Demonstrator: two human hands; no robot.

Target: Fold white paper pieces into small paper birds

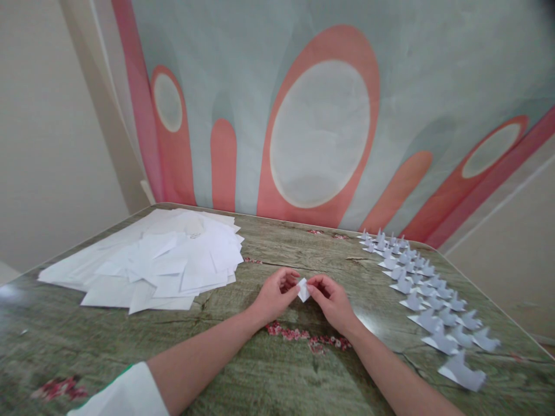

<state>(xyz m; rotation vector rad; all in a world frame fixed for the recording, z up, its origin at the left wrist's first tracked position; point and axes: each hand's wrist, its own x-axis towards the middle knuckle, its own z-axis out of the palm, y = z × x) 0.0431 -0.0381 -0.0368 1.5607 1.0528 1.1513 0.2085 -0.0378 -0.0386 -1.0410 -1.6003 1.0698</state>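
A small folded piece of white paper (303,290) is held a little above the table, in the middle of the head view. My left hand (277,293) pinches its left edge between thumb and fingers. On the other side, my right hand (328,297) grips the right edge the same way. The paper looks like a compact diamond with its corners up and down; its finer creases are too small to make out.
A spread heap of loose white paper sheets (173,260) covers the table's left side. Several folded white paper birds (463,372) stand in rows along the right edge. The wood-patterned tabletop (243,370) carries printed pink blossoms. Behind it hangs a patterned backdrop (321,133).
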